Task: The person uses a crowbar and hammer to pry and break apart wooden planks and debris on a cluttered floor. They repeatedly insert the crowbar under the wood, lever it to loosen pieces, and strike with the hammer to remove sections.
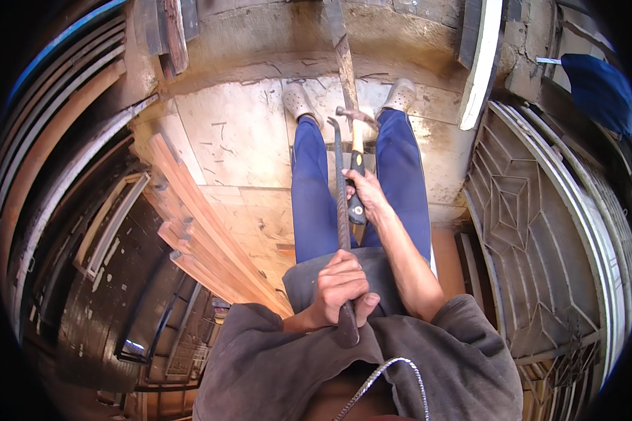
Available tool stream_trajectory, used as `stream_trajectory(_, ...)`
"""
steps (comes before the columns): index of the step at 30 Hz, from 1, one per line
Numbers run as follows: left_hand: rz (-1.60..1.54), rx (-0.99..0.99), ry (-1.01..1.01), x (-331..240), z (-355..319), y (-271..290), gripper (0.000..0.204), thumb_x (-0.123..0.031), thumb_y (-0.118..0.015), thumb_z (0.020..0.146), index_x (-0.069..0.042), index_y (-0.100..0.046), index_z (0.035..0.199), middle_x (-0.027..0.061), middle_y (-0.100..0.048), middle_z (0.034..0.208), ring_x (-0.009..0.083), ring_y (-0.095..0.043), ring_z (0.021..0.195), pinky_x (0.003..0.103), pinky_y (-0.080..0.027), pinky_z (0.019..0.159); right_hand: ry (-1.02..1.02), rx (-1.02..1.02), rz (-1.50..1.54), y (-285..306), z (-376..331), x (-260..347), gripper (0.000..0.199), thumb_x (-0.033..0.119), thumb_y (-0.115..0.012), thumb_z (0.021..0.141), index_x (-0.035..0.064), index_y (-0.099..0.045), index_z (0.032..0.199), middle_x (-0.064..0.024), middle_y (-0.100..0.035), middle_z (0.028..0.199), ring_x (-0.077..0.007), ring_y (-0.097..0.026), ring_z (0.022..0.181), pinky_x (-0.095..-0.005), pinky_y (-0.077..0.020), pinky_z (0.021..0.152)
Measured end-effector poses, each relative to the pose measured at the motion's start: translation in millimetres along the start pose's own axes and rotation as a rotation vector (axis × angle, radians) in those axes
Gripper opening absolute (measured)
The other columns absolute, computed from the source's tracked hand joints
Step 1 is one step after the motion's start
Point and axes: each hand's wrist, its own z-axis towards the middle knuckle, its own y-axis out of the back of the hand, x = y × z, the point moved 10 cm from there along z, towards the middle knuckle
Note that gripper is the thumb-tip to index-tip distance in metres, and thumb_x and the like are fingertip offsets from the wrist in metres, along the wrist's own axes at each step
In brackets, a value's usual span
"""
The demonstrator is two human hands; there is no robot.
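The left hand [339, 289] is clenching the lower end of a ribbed steel bar [340, 189] pointing toward twelve o'clock. The right hand [367, 198] is grasping a claw hammer [357, 151], its head apparently touching a narrow wooden plank [344, 59] between the shoes.

Daylight falls bright on the pale floor [239, 140] ahead of me; the sides sink into dim shadow, edges bend strongly, and corners go black.
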Motion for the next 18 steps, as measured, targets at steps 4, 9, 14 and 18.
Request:
stream_trajectory(4, -0.033, 0.108, -0.024, -19.7, -0.8, -34.6, 0.032, -0.017, -0.069, 0.075, -0.004, -0.049, 0.054, 0.0051, -0.044, 0.051, 0.0216, -0.045, 0.049, 0.034, -0.038, 0.061, 0.093, -0.072, -0.15, 17.7, -29.3, 36.3, 0.022, 0.023, -0.066, 0.087, 0.0067, -0.051, 0.092, 0.0002, -0.055, 0.064, -0.0049, -0.044, 0.046, -0.0202, -0.0389, 0.042)
stream_trajectory(9, -0.03, 0.116, -0.068, -34.5, 8.0, -58.5, 0.037, -0.019, -0.07, 0.076, -0.006, -0.045, 0.052, 0.0046, -0.041, 0.05, 0.0211, -0.042, 0.049, 0.034, -0.036, 0.06, 0.177, -0.158, -0.312, 46.7, -29.1, 71.3, 0.025, 0.026, -0.066, 0.086, 0.0059, -0.052, 0.092, -0.0022, -0.057, 0.067, -0.0077, -0.049, 0.047, -0.0221, -0.0409, 0.042)
stream_trajectory(14, -0.051, 0.05, -0.112, -41.8, 20.6, -61.2, 0.034, -0.019, -0.076, 0.07, -0.006, -0.049, 0.055, 0.0039, -0.045, 0.052, 0.0203, -0.046, 0.053, 0.034, -0.036, 0.059, 0.195, -0.104, -0.3, 30.2, -23.0, 92.1, 0.026, 0.024, -0.063, 0.087, 0.0031, -0.052, 0.098, -0.0026, -0.056, 0.072, -0.0105, -0.051, 0.051, -0.026, -0.0438, 0.045)
stream_trajectory(18, -0.021, 0.004, -0.15, -43.5, 19.4, -72.5, 0.037, -0.027, -0.078, 0.07, -0.007, -0.051, 0.056, 0.0025, -0.047, 0.053, 0.0189, -0.049, 0.053, 0.033, -0.037, 0.059, 0.22, -0.045, -0.317, 19.3, -20.4, 97.3, 0.024, 0.023, -0.063, 0.088, 0.0037, -0.05, 0.093, -0.0045, -0.055, 0.07, -0.0109, -0.051, 0.05, -0.0256, -0.0441, 0.044)
